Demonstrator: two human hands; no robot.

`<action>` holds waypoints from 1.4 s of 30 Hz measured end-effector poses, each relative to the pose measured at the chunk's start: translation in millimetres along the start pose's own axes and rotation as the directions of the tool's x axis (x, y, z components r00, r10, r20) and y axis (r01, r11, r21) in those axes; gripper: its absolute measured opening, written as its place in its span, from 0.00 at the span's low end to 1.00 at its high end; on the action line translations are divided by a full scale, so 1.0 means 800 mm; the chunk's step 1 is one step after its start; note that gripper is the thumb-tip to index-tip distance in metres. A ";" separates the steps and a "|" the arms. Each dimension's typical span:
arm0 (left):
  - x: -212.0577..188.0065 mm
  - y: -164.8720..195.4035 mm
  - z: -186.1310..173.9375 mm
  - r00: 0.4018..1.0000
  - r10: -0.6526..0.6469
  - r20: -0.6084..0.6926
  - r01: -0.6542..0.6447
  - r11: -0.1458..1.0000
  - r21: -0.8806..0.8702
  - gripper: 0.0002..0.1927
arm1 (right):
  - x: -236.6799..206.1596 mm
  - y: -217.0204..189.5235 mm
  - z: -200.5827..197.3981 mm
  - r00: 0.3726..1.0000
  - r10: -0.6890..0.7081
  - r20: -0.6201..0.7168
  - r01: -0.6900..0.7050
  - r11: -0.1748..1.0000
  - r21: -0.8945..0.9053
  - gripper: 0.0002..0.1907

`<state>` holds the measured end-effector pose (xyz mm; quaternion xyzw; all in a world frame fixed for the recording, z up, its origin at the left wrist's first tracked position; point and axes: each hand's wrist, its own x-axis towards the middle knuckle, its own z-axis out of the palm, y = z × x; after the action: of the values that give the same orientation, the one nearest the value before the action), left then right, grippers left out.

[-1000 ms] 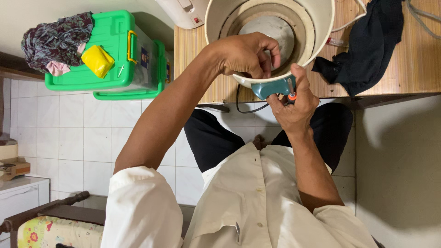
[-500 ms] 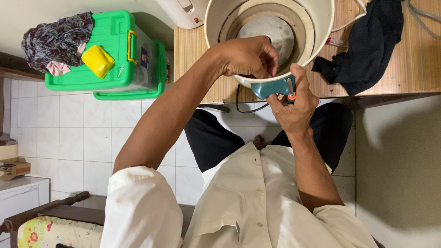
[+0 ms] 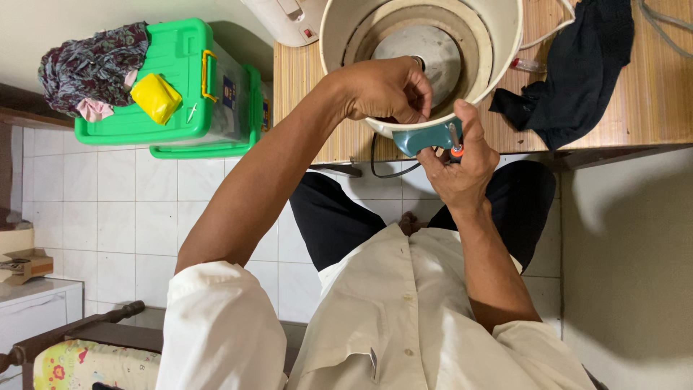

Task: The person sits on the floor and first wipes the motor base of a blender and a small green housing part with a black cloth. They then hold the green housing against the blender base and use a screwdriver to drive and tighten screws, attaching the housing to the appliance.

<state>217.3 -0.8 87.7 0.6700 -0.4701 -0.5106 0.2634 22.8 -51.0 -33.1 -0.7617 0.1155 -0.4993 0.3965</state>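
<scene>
Small dark-blue rectangular label (image 3: 229, 92) on green-lidded storage box (image 3: 180, 87), far left; open cardboard box (image 3: 25, 263) on white cabinet.

The cooker body (image 3: 422, 43) stands on the table (image 3: 650, 101), with the cloth (image 3: 577, 72) lying on the table to its right and a storage box (image 3: 188, 87) on the floor to its left. A bundle of fabric (image 3: 90, 65) and a small pouch (image 3: 157, 97) rest on the box lid. The left hand (image 3: 386, 90) sits at the cooker's near rim, above the panel (image 3: 426, 137), and the right hand (image 3: 462, 170) is just below that panel, touching it.
</scene>
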 end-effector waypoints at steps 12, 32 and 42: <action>-0.006 0.005 -0.004 1.000 -0.016 0.008 0.017 0.999 -0.047 0.09 | 0.001 -0.005 0.000 0.998 0.062 0.017 -0.063 0.997 0.047 0.36; -0.010 0.011 -0.004 0.998 -0.055 -0.023 0.051 0.989 -0.140 0.18 | 0.002 -0.007 -0.001 0.998 0.051 0.029 -0.052 0.998 0.031 0.36; -0.011 0.012 -0.001 0.996 -0.081 -0.033 0.073 0.978 -0.197 0.17 | 0.000 -0.002 0.000 0.998 0.056 0.028 -0.057 0.997 0.058 0.35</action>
<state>214.4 2.7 99.8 0.6688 -0.3861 -0.5504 0.3173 22.4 -50.0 -32.1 -0.7525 0.1172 -0.4811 0.4342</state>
